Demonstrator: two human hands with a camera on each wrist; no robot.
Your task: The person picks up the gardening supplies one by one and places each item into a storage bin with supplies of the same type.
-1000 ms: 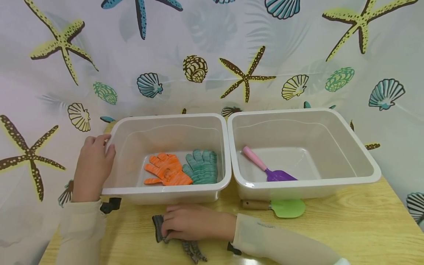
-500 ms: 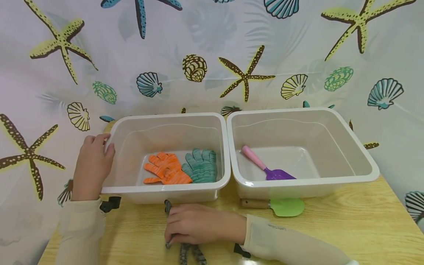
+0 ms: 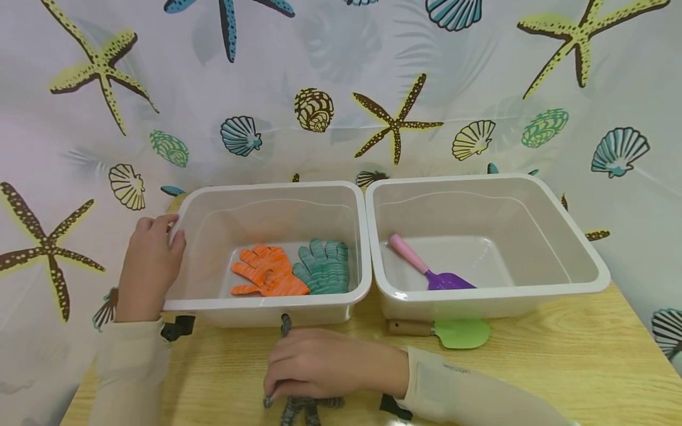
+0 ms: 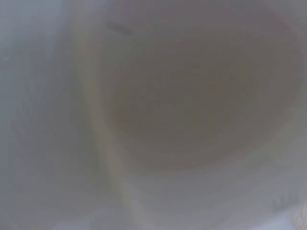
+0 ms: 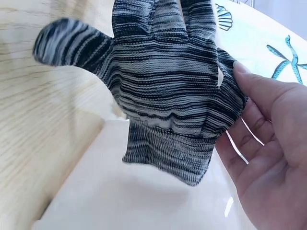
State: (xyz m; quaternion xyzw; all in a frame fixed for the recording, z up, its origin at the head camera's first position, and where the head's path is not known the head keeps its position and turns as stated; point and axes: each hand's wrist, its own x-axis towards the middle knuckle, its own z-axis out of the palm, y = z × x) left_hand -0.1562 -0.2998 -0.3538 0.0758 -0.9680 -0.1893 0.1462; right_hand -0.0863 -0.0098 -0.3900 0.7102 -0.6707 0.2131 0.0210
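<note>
My right hand [image 3: 335,364] pinches a grey-and-black striped knit glove [image 5: 163,81] between thumb and fingers. In the right wrist view the glove is spread out, cuff at the bottom, held by one side edge. From the head view the hand covers most of it, over the table in front of the left tub [image 3: 256,304]. My left hand [image 3: 149,266] grips that tub's left rim. Inside the tub lie an orange glove [image 3: 277,275] and a green glove [image 3: 325,272], side by side. The left wrist view is only a blur.
A second white tub [image 3: 495,291] stands against the left one on its right. It holds a purple trowel [image 3: 444,280] with a pink handle. A green-bladed trowel [image 3: 462,334] with a wooden handle lies before it on the wooden table [image 3: 559,355]. Behind hangs a shell-patterned cloth [image 3: 341,59].
My right hand has shifted a little to the right and turned the striped glove, so its cuff now points toward the left tub and its fingers toward me. The left hand stays put.
</note>
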